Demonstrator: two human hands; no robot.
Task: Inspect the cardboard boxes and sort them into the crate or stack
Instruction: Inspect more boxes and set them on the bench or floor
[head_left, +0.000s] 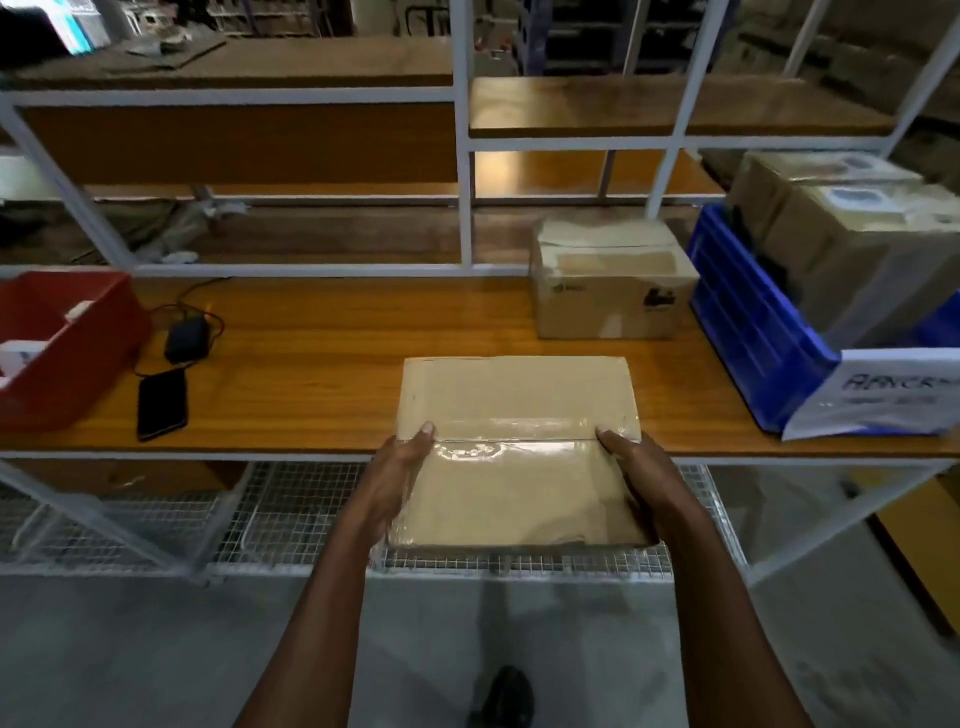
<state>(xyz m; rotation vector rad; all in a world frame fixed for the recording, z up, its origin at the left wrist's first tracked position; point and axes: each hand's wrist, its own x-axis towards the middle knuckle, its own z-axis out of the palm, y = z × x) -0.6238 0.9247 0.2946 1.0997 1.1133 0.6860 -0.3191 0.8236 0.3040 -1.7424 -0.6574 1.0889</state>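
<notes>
A taped brown cardboard box (514, 410) is held over the front edge of the wooden table (322, 364), clear tape running across its top. My left hand (397, 475) grips its left side, thumb on top. My right hand (641, 475) grips its right side the same way. Another cardboard box (608, 280) stands at the back right of the table. To its right, a blue crate (748, 332) holds several cardboard boxes (852, 244) and carries a white label.
A red bin (57, 353) sits at the table's left end. A black phone (162, 402) and a black charger with cables (187, 338) lie near it. White shelf posts rise behind the table; a wire mesh shelf (291, 519) runs below.
</notes>
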